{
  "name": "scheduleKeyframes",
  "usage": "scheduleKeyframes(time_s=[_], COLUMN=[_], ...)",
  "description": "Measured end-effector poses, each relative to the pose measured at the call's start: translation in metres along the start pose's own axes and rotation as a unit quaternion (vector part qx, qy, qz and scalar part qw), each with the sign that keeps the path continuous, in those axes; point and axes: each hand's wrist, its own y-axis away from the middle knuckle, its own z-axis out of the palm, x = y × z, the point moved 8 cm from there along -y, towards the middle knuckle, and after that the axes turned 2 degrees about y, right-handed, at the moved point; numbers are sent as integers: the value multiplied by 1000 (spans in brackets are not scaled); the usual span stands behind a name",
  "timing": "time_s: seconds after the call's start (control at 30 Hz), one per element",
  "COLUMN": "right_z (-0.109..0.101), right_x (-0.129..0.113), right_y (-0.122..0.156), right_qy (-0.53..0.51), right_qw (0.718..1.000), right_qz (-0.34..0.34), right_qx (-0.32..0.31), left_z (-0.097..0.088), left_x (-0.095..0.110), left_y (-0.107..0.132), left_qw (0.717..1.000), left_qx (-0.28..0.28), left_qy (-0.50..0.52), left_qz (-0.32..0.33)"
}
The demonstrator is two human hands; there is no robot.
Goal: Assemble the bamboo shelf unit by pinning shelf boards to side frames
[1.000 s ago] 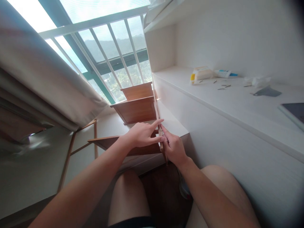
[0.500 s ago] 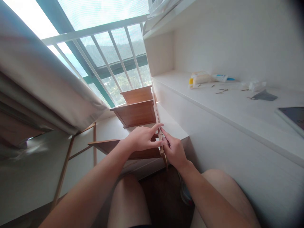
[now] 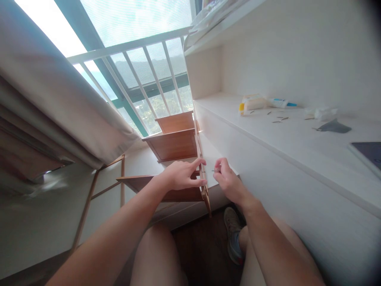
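A brown wooden shelf rack (image 3: 174,145) with several boards stands against the side of a white desk. My left hand (image 3: 183,174) rests on its lowest board, fingers curled against the right side rail (image 3: 205,190). Just right of the rail, my right hand (image 3: 228,178) pinches a small thin screw (image 3: 214,171) between thumb and fingertips, its tip pointing at the rail. A narrow gap separates the right hand from the rack.
The white desk top (image 3: 297,139) on the right carries loose screws (image 3: 279,119), a yellow-capped packet (image 3: 251,104), a tube (image 3: 281,104) and a dark tablet (image 3: 369,151). A curtain (image 3: 59,115) hangs at left before a railed window (image 3: 143,79). My knees and a shoe (image 3: 233,234) are below.
My right hand has pulled away from the side rail to the right and now holds the screw in the air. The left hand stays on the board.
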Motion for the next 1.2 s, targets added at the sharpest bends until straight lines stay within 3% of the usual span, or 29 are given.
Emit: scheduleKeyframes(time_s=[0.17, 0.37, 0.6, 0.9, 1.2], right_z=[5, -9, -16, -25, -20], right_x=[-12, -11, -4, -1, 4], right_y=[0, -5, -7, -4, -5], right_qy=[11, 12, -75, -17, 8], right_qw=[995, 995, 991, 998, 998], right_qz=[-39, -54, -43, -57, -58], right_qx=[-86, -83, -102, 8, -13], left_z=[-1, -1, 2, 2, 5], left_x=[1, 0, -5, -9, -13], left_y=[-1, -1, -3, -7, -9], left_qw=[1000, 999, 997, 994, 991], left_qx=[-6, -16, -34, -36, -50], left_qy=[15, 41, 70, 96, 119], left_qz=[-2, -4, -23, -33, -30])
